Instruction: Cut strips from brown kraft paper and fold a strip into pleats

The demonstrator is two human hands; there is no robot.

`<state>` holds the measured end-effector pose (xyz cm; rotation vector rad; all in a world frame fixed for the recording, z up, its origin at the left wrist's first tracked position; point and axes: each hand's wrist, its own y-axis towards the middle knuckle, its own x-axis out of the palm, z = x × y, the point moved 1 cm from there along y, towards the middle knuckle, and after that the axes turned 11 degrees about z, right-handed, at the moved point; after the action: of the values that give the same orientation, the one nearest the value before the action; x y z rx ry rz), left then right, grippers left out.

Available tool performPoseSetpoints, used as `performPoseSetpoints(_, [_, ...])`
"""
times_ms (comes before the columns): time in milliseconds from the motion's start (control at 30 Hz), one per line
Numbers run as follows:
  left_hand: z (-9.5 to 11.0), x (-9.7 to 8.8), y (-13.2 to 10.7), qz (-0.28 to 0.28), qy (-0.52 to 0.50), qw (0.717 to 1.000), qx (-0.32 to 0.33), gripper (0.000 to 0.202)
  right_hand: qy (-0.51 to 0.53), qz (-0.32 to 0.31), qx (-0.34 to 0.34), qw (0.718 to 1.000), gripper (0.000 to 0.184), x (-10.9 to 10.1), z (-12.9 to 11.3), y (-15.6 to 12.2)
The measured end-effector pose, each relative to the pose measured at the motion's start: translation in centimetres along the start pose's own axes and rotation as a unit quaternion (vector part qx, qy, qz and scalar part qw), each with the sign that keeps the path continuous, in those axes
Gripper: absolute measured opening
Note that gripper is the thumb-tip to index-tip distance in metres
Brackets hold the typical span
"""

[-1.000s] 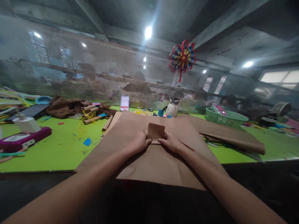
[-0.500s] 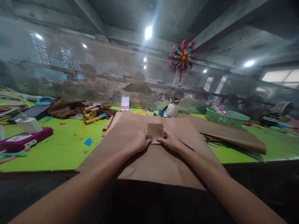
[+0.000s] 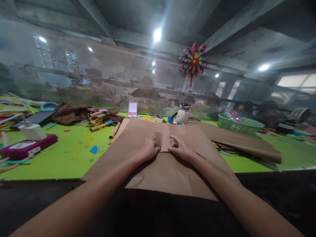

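Observation:
A small folded piece of brown paper (image 3: 165, 144) stands over a large brown paper sheet (image 3: 158, 171) spread in front of me. My left hand (image 3: 149, 148) pinches its left side, thumb at the lower corner. At the right side, my right hand (image 3: 181, 148) grips the lower right corner between thumb and curled fingers. A darker flap shows along the left part of the piece, and the rest is paler. A thin dark red stick, perhaps a pencil (image 3: 200, 155), lies on the sheet beside my right wrist.
On the green table (image 3: 71, 164), a purple power strip (image 3: 44, 144) with a white plug stands left. Brown paper rolls (image 3: 98, 125) and yellow strings lie behind it. A white jug (image 3: 183, 114), a green basket (image 3: 239, 124) and folded brown paper (image 3: 247, 143) are at back and right.
The small paper piece has changed shape: its upright front has opened, leaving a narrower dark flap at left and a paler face at right. My right hand has shifted slightly right.

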<state>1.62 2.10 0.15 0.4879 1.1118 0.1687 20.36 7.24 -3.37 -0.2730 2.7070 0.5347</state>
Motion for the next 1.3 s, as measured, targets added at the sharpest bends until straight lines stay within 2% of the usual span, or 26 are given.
performPoseSetpoints(233, [-0.5, 0.7, 0.2, 0.003, -0.019, 1.000, 0.014, 0.017, -0.072, 0.033, -0.034, 0.996, 0.075, 0.3, -0.5, -0.1])
performPoseSetpoints(400, [-0.5, 0.3, 0.0, 0.007, -0.023, 0.999, 0.026, 0.015, -0.057, 0.042, -0.035, 0.997, 0.073, 0.3, -0.1, -0.3])
performPoseSetpoints(567, [-0.6, 0.1, 0.2, -0.018, -0.053, 0.998, 0.002, 0.017, -0.025, 0.038, -0.043, 0.998, 0.073, 0.2, 0.1, -0.3])
performPoseSetpoints(733, [-0.6, 0.3, 0.2, -0.015, -0.044, 0.999, 0.002, 0.014, -0.064, 0.048, -0.053, 0.995, 0.071, 0.4, -0.6, -0.6])
performPoseSetpoints(900, [-0.8, 0.4, 0.2, -0.009, -0.042, 0.999, 0.013, 0.016, -0.061, 0.048, -0.052, 0.996, 0.071, 0.5, -1.2, -0.9])
performPoseSetpoints(1133, [-0.7, 0.2, 0.2, -0.013, -0.051, 0.998, 0.015, 0.013, -0.150, 0.060, -0.054, 0.985, 0.072, 0.7, -2.1, -0.8])
performPoseSetpoints(1300, [-1.0, 0.3, 0.2, -0.011, -0.073, 0.997, 0.022, 0.013, -0.132, 0.056, -0.080, 0.986, 0.073, 0.5, -1.9, -1.3])
